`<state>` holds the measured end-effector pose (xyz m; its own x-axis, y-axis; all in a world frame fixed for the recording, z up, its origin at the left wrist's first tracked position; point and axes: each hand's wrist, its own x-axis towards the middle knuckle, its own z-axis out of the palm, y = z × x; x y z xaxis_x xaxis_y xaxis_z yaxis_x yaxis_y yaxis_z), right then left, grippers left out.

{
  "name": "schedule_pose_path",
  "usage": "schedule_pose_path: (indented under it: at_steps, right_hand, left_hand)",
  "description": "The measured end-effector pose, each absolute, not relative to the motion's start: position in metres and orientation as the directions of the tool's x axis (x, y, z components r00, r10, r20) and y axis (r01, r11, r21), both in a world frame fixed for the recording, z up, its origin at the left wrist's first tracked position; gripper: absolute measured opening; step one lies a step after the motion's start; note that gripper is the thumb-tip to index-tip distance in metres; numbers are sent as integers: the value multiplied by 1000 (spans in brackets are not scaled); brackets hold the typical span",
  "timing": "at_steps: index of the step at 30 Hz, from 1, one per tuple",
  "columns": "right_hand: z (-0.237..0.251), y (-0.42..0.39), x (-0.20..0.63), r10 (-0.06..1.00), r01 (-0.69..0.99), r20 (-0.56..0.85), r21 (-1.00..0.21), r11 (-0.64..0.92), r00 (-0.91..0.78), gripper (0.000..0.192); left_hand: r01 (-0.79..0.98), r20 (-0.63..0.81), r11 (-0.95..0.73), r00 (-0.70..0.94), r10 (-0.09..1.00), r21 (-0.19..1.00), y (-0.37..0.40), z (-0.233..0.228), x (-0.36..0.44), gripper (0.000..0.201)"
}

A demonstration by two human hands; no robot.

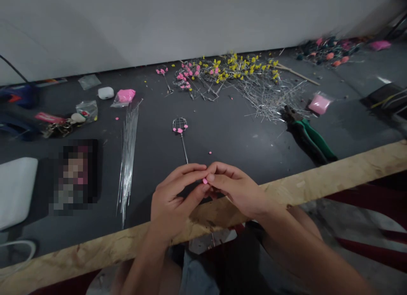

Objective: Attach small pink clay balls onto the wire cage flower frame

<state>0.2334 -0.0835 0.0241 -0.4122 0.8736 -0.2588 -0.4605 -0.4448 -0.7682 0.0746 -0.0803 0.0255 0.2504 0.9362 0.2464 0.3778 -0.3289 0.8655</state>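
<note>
A small lump of pink modelling clay (205, 181) is pinched between the fingertips of both hands, just above the table's front edge. My left hand (178, 195) grips it with thumb and fingers from the left. From the other side, my right hand (240, 186) closes thumb and forefinger on the same lump. Beyond the hands lies a wire piece (183, 145) with a round cage-like head and a straight stem, with several pink clay bits on the head. A tiny pink crumb (210, 153) rests to the right of the stem.
Left of the hands lies a bundle of straight wires (127, 159). Pliers with green and black handles (313, 140) sit at right. At the back are heaped wire stems with yellow and pink tips (251, 68). Pink clay packets (319, 103) and a white case (106, 93) lie around.
</note>
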Motion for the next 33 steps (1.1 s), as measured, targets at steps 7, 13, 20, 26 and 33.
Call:
schedule_pose_path:
  at_steps: [7, 13, 20, 26, 33]
  right_hand:
    - [21, -83, 233, 879, -430, -262, -793, -431, -398, 14]
    - [20, -83, 232, 885, -430, -252, -800, -418, -392, 11]
    - [20, -84, 232, 896, -408, -247, -823, -395, -369, 9]
    - [19, -84, 231, 896, -403, -256, -824, -398, -362, 8]
    - [21, -84, 232, 893, -385, -275, -827, -409, -358, 10]
  left_hand:
    - [414, 306, -378, 233, 923, 828, -81, 25, 76, 22]
    - [422, 343, -410, 228, 911, 809, -81, 23, 74, 26]
    - [449, 401, -462, 228, 887, 765, -80, 21, 73, 23]
    - [466, 443, -512, 258, 859, 722, -80, 19, 72, 26]
    - [503, 445, -533, 294, 846, 681, -81, 21, 72, 28]
